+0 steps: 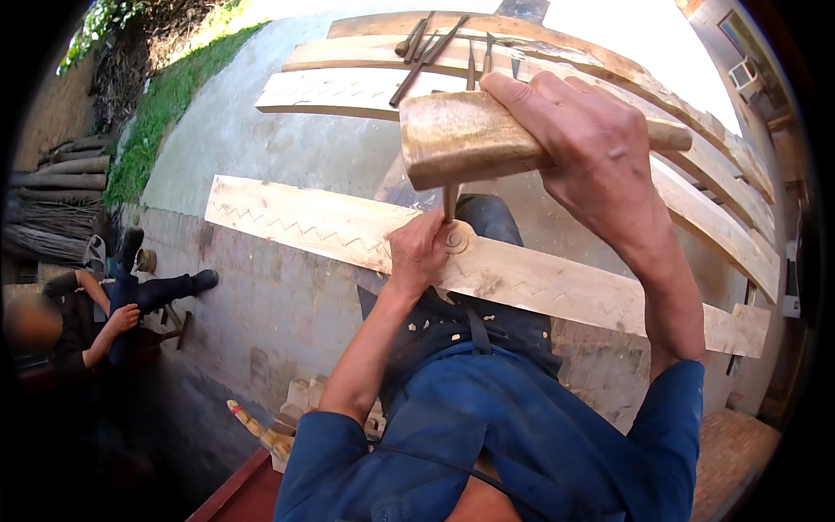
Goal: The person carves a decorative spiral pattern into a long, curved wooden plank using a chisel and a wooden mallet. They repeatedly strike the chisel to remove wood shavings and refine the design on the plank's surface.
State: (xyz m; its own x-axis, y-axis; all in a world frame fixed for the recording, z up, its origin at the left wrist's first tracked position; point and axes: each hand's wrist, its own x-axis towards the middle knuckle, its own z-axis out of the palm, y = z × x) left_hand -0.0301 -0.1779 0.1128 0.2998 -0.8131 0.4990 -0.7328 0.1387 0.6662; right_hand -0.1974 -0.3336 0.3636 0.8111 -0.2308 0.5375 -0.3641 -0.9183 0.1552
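L hand [417, 252] is closed round an upright chisel [450, 202], resting on the board [513, 271] approx. midway along it; R hand [596, 130] grips a wooden mallet [474, 135] by its handle, up over the far edge, head pointing L. Key relation: mallet head sits right above the chisel's top end, w/ the board under both; can't tell if mallet & chisel touch, & the cutting tip's hidden behind the fist. Board lies crosswise in front of the person, over the legs, long axis running from far L to near R; L hand is nearer, in contact, R hand is well apart from it. Board itself: long, narrow, pale wood w/ darker knots, a zigzag line [300, 228] along the L stretch, a fainter one on the R, & a carved spiral [456, 239] on a rounded bump at the far edge, just beside the L fist. A few wood chips [458, 337] lie on the dark cloth over the lap.
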